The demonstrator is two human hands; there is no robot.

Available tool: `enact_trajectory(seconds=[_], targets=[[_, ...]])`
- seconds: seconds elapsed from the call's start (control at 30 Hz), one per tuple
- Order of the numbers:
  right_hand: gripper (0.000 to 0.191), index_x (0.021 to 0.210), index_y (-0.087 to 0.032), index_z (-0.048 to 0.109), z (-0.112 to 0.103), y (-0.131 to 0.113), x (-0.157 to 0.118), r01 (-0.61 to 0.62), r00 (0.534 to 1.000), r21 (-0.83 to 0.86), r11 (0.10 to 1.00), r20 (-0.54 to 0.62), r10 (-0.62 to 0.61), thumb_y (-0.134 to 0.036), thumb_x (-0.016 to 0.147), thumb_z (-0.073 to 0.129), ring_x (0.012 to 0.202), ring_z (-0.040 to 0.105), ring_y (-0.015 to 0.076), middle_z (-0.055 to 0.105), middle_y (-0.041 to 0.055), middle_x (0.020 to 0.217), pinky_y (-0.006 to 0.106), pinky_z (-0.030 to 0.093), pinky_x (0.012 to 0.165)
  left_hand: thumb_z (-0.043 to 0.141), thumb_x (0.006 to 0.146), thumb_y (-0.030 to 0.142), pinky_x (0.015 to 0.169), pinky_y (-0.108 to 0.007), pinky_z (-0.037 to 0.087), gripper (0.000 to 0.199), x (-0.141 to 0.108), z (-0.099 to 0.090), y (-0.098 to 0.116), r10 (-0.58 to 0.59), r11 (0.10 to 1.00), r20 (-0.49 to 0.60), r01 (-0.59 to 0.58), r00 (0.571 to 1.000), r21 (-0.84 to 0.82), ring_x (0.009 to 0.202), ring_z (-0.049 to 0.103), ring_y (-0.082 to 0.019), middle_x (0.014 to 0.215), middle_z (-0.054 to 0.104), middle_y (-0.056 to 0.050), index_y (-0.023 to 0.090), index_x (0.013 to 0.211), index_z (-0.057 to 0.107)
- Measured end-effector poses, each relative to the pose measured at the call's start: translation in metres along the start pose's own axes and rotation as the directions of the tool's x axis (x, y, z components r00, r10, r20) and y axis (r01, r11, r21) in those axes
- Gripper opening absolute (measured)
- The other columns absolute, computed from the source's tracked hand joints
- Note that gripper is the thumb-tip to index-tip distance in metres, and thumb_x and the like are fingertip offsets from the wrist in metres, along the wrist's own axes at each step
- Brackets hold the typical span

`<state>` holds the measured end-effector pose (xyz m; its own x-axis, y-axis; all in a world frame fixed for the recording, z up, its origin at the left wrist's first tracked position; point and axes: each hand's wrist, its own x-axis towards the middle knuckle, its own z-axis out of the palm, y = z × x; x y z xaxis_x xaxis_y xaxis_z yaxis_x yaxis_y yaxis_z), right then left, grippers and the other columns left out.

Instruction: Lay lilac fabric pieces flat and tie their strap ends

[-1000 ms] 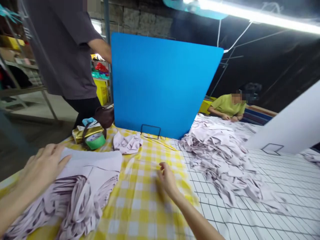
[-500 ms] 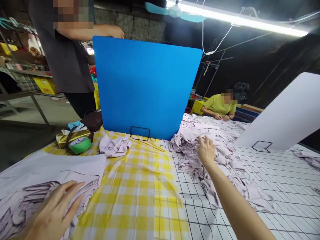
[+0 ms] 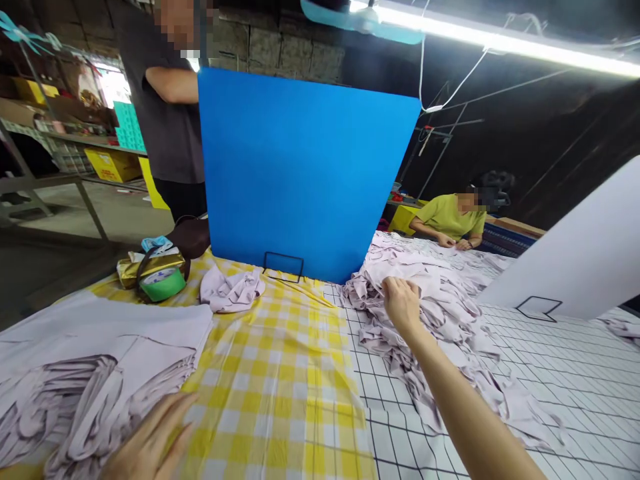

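My right hand [image 3: 403, 303] is at the near left side of a loose heap of pale lilac fabric pieces [image 3: 450, 313]. Its fingers are curled closed on a fabric piece at the heap, though the fingertips are partly hidden. Low in the view, my left hand [image 3: 155, 437] lies open with fingers stretched out, over the yellow checked cloth [image 3: 250, 387]. It is just right of a neat stack of the same lilac fabric [image 3: 145, 327], whose layered edges face me. One crumpled lilac piece [image 3: 233, 290] lies farther back.
A blue panel [image 3: 305, 173] stands on a black wire foot; a white panel [image 3: 585, 253] stands at right. Green tape [image 3: 163, 285] and a gold packet [image 3: 131, 270] lie left. One person [image 3: 167, 127] stands behind the blue panel; another [image 3: 453, 217] sits beyond the heap.
My left hand has come off the stack, moving right and toward me. My right hand's fingers have closed at the heap. The standing person's hand has left the top of the blue panel.
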<state>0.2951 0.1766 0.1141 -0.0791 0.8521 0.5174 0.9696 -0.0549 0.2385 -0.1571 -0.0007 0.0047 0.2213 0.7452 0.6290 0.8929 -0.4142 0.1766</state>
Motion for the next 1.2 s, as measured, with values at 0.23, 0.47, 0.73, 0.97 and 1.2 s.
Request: enact_trajectory(seconds=[0.23,0.47,0.73,0.97,1.2], targets=[[0.028,0.079,-0.017,0.064,-0.006,0.009,-0.007,0.005,0.999,0.04,0.999,0.049,-0.007,-0.011,0.082,0.037,0.109,0.044,0.0274,0.059,0.0142,0.114,0.039,0.03,0.084,0.038,0.09,0.029,0.072,-0.017,0.054,0.028,0.023,0.005,0.074,0.121,0.981,-0.035,-0.125,0.992,-0.151,0.083,0.067,-0.014,0.096,0.069,-0.002,0.021,0.105,0.06],[0.029,0.064,-0.016,0.065,0.01,0.032,0.012,-0.048,0.998,0.197,0.979,0.037,0.041,-0.001,0.068,0.04,0.109,0.05,0.0246,0.065,0.0125,0.104,0.038,0.034,0.086,0.038,0.09,0.03,0.076,-0.017,0.053,0.029,0.005,0.009,0.074,0.103,0.988,-0.009,-0.104,0.995,-0.112,0.087,0.067,-0.015,0.099,0.069,-0.002,0.022,0.109,0.059],[0.036,0.085,-0.012,0.065,-0.051,0.052,0.0,-0.256,0.839,0.457,0.852,-0.332,0.431,-0.023,0.085,0.031,0.092,0.058,0.0229,0.063,0.0162,0.102,0.035,0.043,0.08,0.042,0.088,0.037,0.074,-0.014,0.054,0.03,-0.019,0.022,0.052,0.02,0.989,0.007,-0.019,1.0,-0.148,0.086,0.067,-0.015,0.1,0.07,0.001,0.027,0.108,0.061],[0.021,0.079,-0.016,0.068,-0.164,0.002,-0.041,0.062,0.632,0.695,0.717,-0.583,0.51,-0.024,0.084,0.048,0.096,0.058,0.0204,0.065,0.0084,0.096,0.037,0.043,0.085,0.046,0.085,0.03,0.078,-0.021,0.054,0.029,-0.014,0.03,0.089,-0.064,0.876,0.262,0.181,0.963,-0.448,0.092,0.065,-0.018,0.105,0.067,-0.004,0.026,0.109,0.062],[0.014,0.085,-0.022,0.064,-0.198,-0.091,-0.074,0.083,0.969,0.901,0.426,-0.173,0.178,-0.03,0.082,0.053,0.095,0.057,0.0197,0.06,0.0055,0.102,0.035,0.048,0.077,0.066,0.067,0.054,0.094,-0.037,0.045,0.085,0.009,0.007,0.133,-0.022,0.246,0.57,0.557,0.821,-0.793,0.12,0.046,-0.027,0.138,0.04,-0.011,0.025,0.139,0.029]])
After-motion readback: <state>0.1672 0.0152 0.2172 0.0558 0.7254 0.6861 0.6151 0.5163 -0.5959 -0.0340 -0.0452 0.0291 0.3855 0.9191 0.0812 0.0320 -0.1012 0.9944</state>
